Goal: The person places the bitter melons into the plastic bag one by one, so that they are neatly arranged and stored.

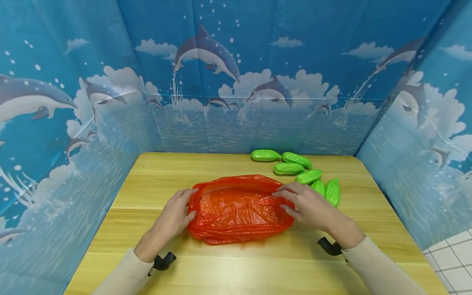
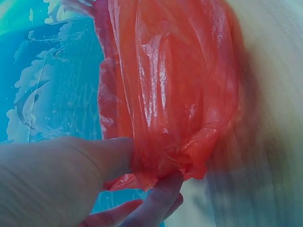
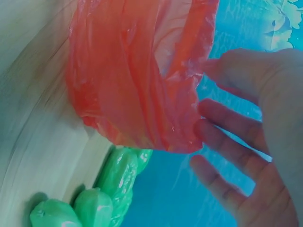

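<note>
A red plastic bag (image 1: 236,207) stands on the table with its wide mouth spread and facing up. My left hand (image 1: 175,209) is at the bag's left end, thumb and fingers apart and touching the plastic. In the left wrist view the film partly covers the thumb tip, and the fingers lie against the bag's lower corner. At the opposite end, my right hand (image 1: 307,205) has its fingers loosely spread. The right wrist view shows their fingertips (image 3: 206,111) right at the bag's edge, with no film gripped between them.
Several green cucumber-like vegetables (image 1: 289,168) lie behind and right of the bag, some close by the right hand. The wooden table (image 1: 147,172) is bordered by dolphin-printed blue curtains (image 1: 236,127) at the back and both sides. White floor tiles (image 1: 455,254) show at lower right.
</note>
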`<state>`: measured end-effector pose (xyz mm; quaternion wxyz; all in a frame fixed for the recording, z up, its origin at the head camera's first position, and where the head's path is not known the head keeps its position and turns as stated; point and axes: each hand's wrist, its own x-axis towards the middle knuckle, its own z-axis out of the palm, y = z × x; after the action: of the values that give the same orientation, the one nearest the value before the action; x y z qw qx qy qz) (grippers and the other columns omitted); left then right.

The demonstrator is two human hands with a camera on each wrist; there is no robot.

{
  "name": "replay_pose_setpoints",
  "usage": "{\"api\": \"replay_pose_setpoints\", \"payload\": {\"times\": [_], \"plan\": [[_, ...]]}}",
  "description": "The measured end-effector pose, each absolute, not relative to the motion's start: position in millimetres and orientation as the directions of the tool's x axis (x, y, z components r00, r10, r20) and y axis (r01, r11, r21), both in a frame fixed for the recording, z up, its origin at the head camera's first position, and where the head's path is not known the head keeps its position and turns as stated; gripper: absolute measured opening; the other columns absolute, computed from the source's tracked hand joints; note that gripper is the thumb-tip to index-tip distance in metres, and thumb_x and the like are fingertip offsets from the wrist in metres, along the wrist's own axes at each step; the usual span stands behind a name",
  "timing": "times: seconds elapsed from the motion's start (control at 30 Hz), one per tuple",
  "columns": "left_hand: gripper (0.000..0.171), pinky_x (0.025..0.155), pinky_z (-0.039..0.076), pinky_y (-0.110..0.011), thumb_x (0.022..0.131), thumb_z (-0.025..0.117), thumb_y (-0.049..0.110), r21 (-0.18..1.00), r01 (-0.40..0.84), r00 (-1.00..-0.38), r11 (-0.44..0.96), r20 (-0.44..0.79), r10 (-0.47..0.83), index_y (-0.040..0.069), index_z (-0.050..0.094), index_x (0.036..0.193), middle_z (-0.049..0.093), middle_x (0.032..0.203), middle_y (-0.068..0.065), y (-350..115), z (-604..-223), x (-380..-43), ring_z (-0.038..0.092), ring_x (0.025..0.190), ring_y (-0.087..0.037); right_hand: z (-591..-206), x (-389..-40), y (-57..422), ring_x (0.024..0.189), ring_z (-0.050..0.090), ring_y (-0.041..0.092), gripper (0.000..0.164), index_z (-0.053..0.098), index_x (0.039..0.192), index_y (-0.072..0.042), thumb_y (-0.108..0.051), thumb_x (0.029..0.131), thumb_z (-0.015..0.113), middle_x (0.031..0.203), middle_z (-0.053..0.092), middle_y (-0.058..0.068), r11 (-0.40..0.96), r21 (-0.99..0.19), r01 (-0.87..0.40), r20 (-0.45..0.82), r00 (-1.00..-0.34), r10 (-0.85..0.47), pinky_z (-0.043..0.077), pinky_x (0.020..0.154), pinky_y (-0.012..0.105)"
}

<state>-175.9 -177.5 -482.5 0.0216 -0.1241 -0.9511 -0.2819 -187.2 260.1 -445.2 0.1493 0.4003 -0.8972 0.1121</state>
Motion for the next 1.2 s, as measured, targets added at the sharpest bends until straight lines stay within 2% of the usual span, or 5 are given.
{"api": "replay_pose_setpoints", "payload": {"times": [0.2, 0.53, 0.77, 1.0, 1.2], "plan": [[0.07, 0.094, 0.074, -0.046, 0.099, 0.087, -0.002, 0.558, 0.228, -0.973, 0.798, 0.097, 0.21, 0.0, 0.061, 0.164, 0.071, 0.152, -0.031, -179.1, -486.1, -175.9, 0.081, 0.118, -0.04, -448.6, -189.5, 269.8, 0.119, 0.079, 0.033, 0.043, 0.083, 0.136, -0.011, -0.007, 0.095, 0.095, 0.14, 0.078, 0.016, 0.656, -0.115, -0.746, 0.442, -0.63, -0.639, 0.07, 0.092, 0.05], [0.07, 0.094, 0.074, -0.045, 0.1, 0.087, -0.003, 0.575, 0.237, -0.969, 0.783, 0.087, 0.23, 0.001, 0.061, 0.165, 0.073, 0.154, -0.028, -177.4, -489.9, -174.8, 0.084, 0.118, -0.039, -456.3, -191.9, 318.1, 0.126, 0.074, 0.043, 0.058, 0.071, 0.155, -0.011, -0.01, 0.1, 0.091, 0.152, 0.066, 0.02, 0.778, -0.266, -0.569, 0.423, -0.794, -0.436, 0.068, 0.092, 0.063], [0.069, 0.095, 0.074, -0.044, 0.101, 0.086, -0.003, 0.581, 0.244, -0.967, 0.777, 0.085, 0.24, 0.003, 0.062, 0.165, 0.072, 0.158, -0.026, -177.2, -490.4, -174.3, 0.083, 0.116, -0.034, -471.2, -195.7, 364.4, 0.121, 0.067, 0.048, 0.061, 0.064, 0.161, -0.004, -0.016, 0.106, 0.087, 0.154, 0.055, 0.032, 0.821, -0.403, -0.404, 0.343, -0.898, -0.274, 0.06, 0.091, 0.072], [0.068, 0.094, 0.074, -0.043, 0.102, 0.084, -0.003, 0.594, 0.256, -0.964, 0.763, 0.096, 0.249, 0.004, 0.062, 0.166, 0.07, 0.162, -0.026, -179.0, -488.0, -178.2, 0.083, 0.115, -0.032, -481.1, -209.9, 394.5, 0.132, 0.052, 0.062, 0.07, 0.051, 0.17, 0.005, -0.025, 0.113, 0.078, 0.157, 0.045, 0.049, 0.842, -0.472, -0.26, 0.228, -0.959, -0.169, 0.051, 0.093, 0.079], [0.068, 0.097, 0.073, -0.044, 0.104, 0.083, 0.0, 0.593, 0.261, -0.962, 0.762, 0.092, 0.259, 0.004, 0.061, 0.168, 0.068, 0.165, -0.025, -179.5, -487.4, -182.0, 0.083, 0.117, -0.033, -491.1, -217.5, 411.5, 0.131, 0.054, 0.076, 0.075, 0.041, 0.175, 0.007, -0.032, 0.118, 0.07, 0.161, 0.031, 0.06, 0.846, -0.512, -0.147, 0.08, -0.989, -0.124, 0.05, 0.1, 0.086]]}}
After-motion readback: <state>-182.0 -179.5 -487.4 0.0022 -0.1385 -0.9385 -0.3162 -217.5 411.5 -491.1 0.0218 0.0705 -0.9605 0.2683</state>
